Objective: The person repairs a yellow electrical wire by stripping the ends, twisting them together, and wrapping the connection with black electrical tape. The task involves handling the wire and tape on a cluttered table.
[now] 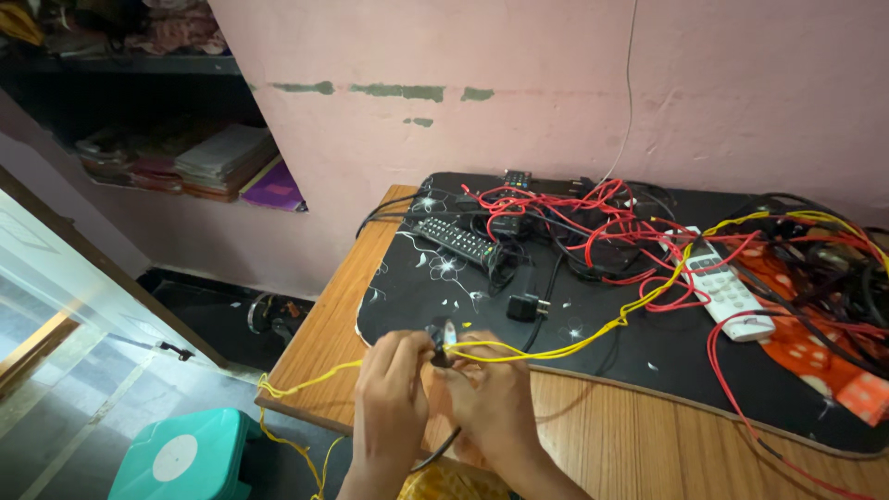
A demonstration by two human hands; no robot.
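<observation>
Both my hands meet over the near edge of a wooden table (pixel 602 435). My left hand (pixel 391 398) and my right hand (pixel 495 398) pinch a small black part (pixel 441 335) between the fingertips. Thin yellow wires (pixel 556 348) run from that part to the right across a black floral mat (pixel 593 324), and another yellow strand (pixel 310 378) droops off the table's left edge. A black cable hangs down between my wrists.
On the mat lie a black remote (pixel 456 241), a white remote (pixel 727 287), a black plug adapter (pixel 525 306) and a tangle of red, black and yellow wires (pixel 602 222). An orange spotted cloth (pixel 815 343) lies at right. A teal stool (pixel 185 458) stands on the floor at left.
</observation>
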